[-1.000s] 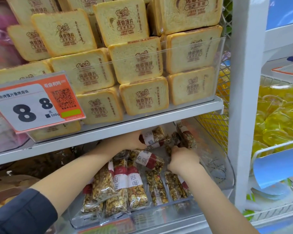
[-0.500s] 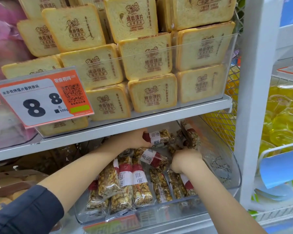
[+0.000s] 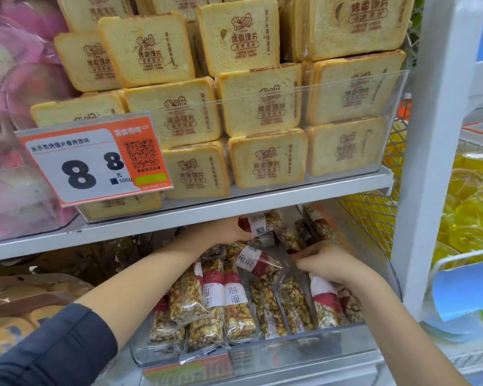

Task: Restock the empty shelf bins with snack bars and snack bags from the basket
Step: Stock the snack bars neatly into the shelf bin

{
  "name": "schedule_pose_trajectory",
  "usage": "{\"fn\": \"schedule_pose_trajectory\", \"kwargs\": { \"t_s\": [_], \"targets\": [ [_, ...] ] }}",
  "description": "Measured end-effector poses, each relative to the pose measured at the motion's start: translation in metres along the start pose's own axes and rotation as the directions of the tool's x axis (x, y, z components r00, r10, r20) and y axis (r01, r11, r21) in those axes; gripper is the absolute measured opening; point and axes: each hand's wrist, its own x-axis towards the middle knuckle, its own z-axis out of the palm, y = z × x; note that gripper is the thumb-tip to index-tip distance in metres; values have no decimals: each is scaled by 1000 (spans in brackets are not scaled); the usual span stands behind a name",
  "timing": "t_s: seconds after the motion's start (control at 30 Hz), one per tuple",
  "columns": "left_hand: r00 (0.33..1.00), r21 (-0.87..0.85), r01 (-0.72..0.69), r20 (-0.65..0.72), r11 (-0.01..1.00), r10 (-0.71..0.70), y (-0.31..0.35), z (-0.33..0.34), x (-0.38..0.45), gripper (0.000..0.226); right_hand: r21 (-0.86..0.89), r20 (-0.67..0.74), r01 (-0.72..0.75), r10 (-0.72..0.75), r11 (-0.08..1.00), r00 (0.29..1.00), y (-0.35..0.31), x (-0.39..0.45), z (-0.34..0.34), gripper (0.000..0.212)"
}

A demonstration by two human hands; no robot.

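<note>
Shelving carries a clear bin where the left hand holds, apparently, one light, crinkly bar; the right hand pinches a slippery wrapper edge.

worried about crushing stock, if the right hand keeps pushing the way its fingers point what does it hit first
Probably the tilted red-banded snack bar just past the right hand; its fingers point left across the clear bin. Depth is unclear, so it might pass above it.
</note>
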Motion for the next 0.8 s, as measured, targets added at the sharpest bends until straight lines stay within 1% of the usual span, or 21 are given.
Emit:
{"fn": "schedule_pose_trajectory", "kwargs": {
  "t_s": [0.07, 0.13, 0.2, 0.23, 0.3, 0.37, 0.43, 0.5, 0.6, 0.67, 0.73, 0.8],
  "targets": [
    [1000, -14, 8, 2, 1000, -8, 0, -1, -1, 67, 113, -53, 39, -34, 993, 998, 1, -9, -5, 17],
    [999, -4, 8, 39, 1000, -8, 2, -1, -2, 65, 228, -113, 124, -100, 966, 989, 2, -15, -8, 24],
    [998, 14, -3, 67, 1000, 2, 2, 1, -1, 61, 258, -178, 216, -173, 942, 969, 3, -25, -9, 25],
    [997, 17, -18, 76, 1000, 16, 1, 1, 0, 59, 229, -235, 258, -204, 939, 950, 4, -31, -8, 25],
    [994, 2, -74, 83, 997, 73, 3, 0, 0, 51, 78, -390, 302, -249, 950, 886, 7, -41, -5, 24],
    [988, -6, -125, 94, 992, 125, 6, 1, 1, 39, -55, -505, 282, -271, 958, 820, 7, -50, -3, 26],
    [981, 20, -164, 106, 986, 161, 10, 3, 3, 35, -117, -578, 275, -290, 954, 763, 7, -57, -1, 25],
    [974, 70, -206, 108, 976, 198, 13, 4, 7, 33, -137, -602, 283, -307, 949, 737, 11, -64, -1, 23],
    [966, 149, -257, 62, 955, 250, 13, 9, 17, 29, -44, -574, 362, -320, 931, 754, 15, -71, -5, 29],
    [960, 196, -277, 13, 941, 280, 12, 14, 25, 38, 14, -551, 416, -340, 909, 762, 15, -74, -9, 37],
    [957, 160, -279, -31, 947, 287, 4, 20, 38, 41, 23, -540, 431, -351, 902, 765, 15, -73, -11, 42],
    [966, 54, -248, -56, 967, 251, -4, 26, 50, 36, 14, -534, 425, -352, 905, 769, 15, -71, -12, 43]
  ]
}}
